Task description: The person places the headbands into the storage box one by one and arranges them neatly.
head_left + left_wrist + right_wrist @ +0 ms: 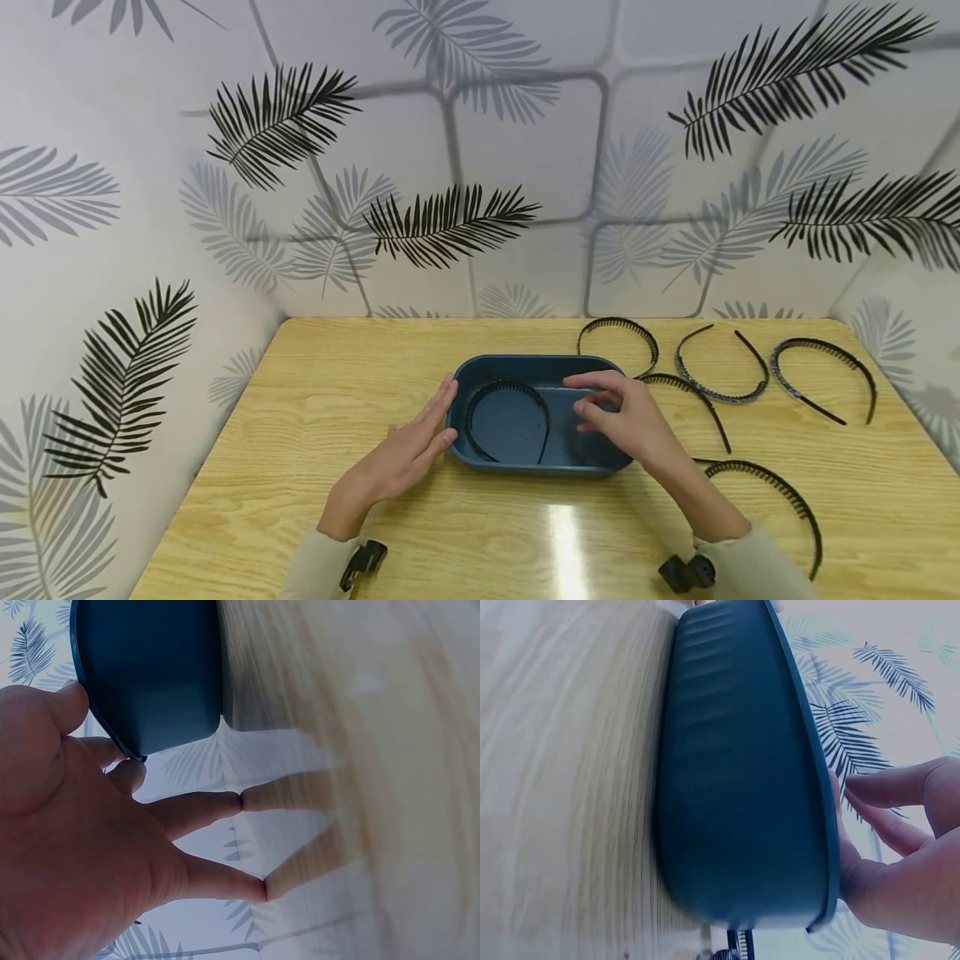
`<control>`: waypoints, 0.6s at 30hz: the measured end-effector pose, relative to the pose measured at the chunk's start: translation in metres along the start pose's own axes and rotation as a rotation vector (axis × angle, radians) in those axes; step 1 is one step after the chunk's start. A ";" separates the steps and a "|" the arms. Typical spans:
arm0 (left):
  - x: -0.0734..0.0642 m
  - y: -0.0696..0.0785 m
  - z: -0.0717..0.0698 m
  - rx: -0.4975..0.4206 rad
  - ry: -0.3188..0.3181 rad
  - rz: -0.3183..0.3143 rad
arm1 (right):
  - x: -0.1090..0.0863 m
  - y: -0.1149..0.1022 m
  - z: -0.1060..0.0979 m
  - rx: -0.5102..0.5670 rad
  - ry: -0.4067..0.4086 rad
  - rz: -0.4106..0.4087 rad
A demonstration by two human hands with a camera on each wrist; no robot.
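Note:
A dark blue oblong tub (592, 460) sits on the wooden table, and one black toothed headband (546, 417) lies inside its left part. At the tub's left end is my left hand (408, 454), fingers extended, with thumb and fingertips at the rim. The left wrist view shows its thumb (69, 707) against the rim and two lower fingers reaching down to the tabletop. Over the tub's right end hovers my right hand (626, 414), loosely bent, with nothing between thumb and fingers. In the right wrist view that hand (907, 877) is just past the rim.
Several more headbands lie to the right: one behind the tub (630, 323), one partly hidden by the right hand (705, 400), a patterned one (723, 395), another at far right (855, 362), and one near the right forearm (795, 492). A leaf-patterned wall (525, 275) borders the table (337, 367).

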State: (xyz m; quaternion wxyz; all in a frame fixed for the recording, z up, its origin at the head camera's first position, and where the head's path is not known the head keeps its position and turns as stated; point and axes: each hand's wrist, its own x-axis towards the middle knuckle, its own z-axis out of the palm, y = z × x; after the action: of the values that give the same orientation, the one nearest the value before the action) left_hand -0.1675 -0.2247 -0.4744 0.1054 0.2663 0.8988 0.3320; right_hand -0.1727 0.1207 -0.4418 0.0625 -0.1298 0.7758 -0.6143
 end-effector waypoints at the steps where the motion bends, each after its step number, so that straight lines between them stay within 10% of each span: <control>1: 0.000 0.000 0.000 -0.002 -0.001 -0.001 | -0.003 0.000 -0.002 -0.002 0.006 -0.001; 18: 0.001 -0.003 0.000 -0.008 0.003 0.008 | -0.041 0.008 -0.036 -0.055 0.129 -0.069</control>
State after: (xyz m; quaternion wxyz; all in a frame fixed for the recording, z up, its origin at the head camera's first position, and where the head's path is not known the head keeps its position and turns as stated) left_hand -0.1694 -0.2264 -0.4760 0.1038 0.2691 0.8965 0.3362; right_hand -0.1433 0.1680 -0.4432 -0.0124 -0.1183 0.7898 -0.6017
